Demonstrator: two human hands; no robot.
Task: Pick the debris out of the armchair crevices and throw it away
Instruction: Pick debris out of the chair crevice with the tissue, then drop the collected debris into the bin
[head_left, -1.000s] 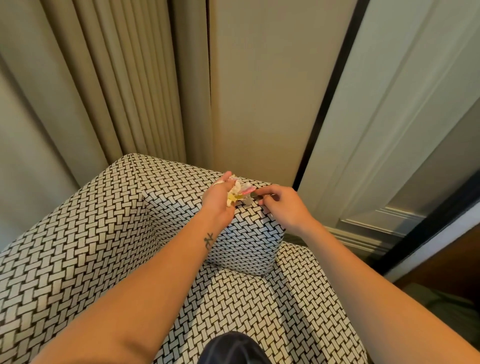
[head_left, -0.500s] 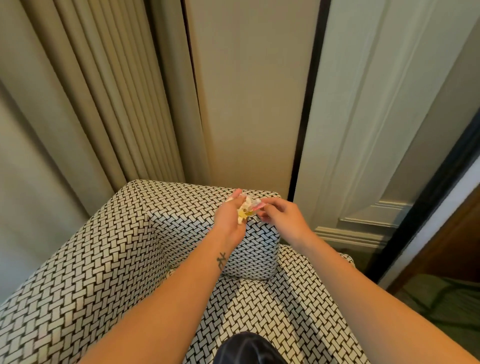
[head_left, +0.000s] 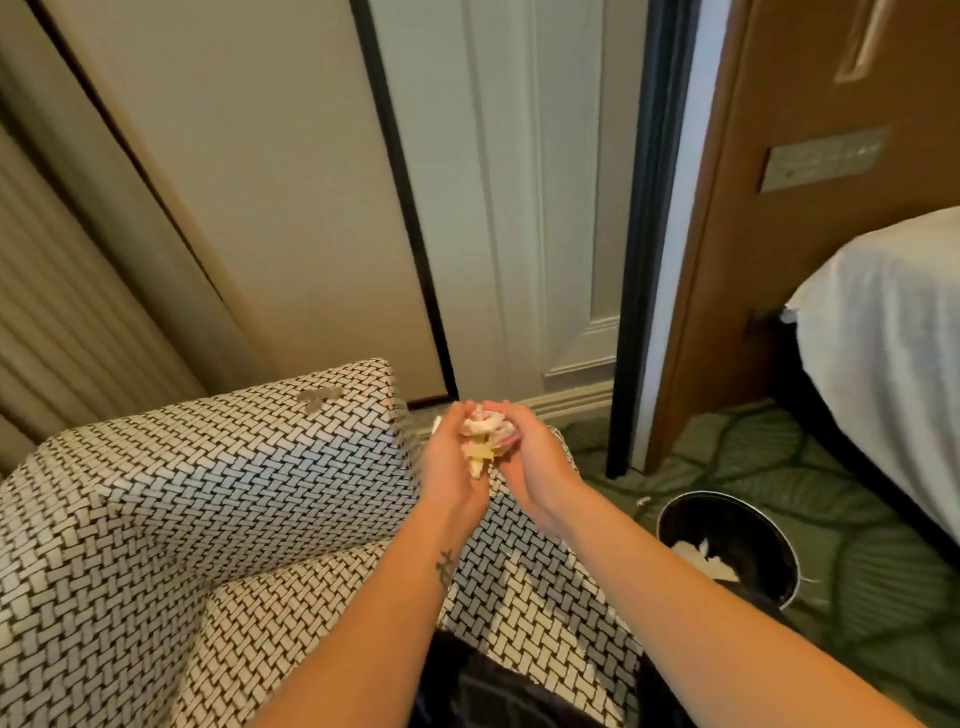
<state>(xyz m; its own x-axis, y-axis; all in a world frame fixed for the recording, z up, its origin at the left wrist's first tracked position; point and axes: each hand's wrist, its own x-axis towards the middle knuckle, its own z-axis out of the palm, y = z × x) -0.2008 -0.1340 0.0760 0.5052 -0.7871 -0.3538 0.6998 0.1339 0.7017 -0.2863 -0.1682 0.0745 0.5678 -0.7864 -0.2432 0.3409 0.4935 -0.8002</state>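
Nearest, two bare forearms reach forward over the woven-pattern armchair (head_left: 208, 493). Left hand (head_left: 451, 470) and right hand (head_left: 537, 467) meet palm to palm above the chair, fingers curled inward, together clasping a crumpled wad of debris (head_left: 485, 434). White, pink and yellow scraps show between the thumbs. To the right, on the green patterned carpet (head_left: 857, 545), stands a round black waste bin (head_left: 753, 525), apart from the hands. Pale paper scraps (head_left: 709, 564) lie inside it. Beyond the bin is a bed (head_left: 893, 338) with white linen. Behind the armchair stand a white panelled door (head_left: 545, 208) and beige curtains (head_left: 52, 291).
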